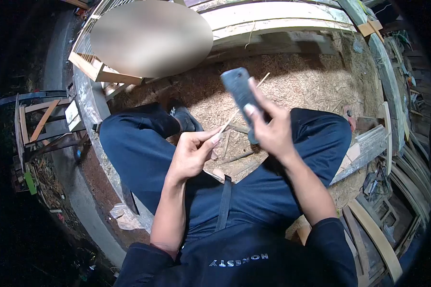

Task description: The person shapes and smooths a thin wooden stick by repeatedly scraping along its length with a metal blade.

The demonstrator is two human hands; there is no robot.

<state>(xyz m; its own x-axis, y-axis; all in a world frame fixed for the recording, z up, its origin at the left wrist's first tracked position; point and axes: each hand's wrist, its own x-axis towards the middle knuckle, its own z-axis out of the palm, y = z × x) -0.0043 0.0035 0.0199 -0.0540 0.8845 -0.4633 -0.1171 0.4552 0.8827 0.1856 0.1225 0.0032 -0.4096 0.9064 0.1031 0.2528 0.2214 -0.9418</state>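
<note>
My left hand (192,154) is closed, pinching the lower end of a thin pale wooden stick (228,121) between thumb and fingers. The stick slants up to the right and passes behind a dark, flat, cleaver-like knife (235,86). Around that knife my right hand (271,125) is closed, with the thumb along its face. A small round hole shows near the blade's top corner; the grip is mostly hidden by the fingers. Both hands are above the gap between my bent legs, and slight blur makes contact between blade and stick hard to tell.
Shavings and thin wood pieces (242,157) cover the ground between my legs. A slatted wooden cage-like frame (84,66) stands at the upper left beside a blurred patch. Pale planks (282,16) run across the back. Weathered beams (387,71) and stacked strips (376,234) lie right.
</note>
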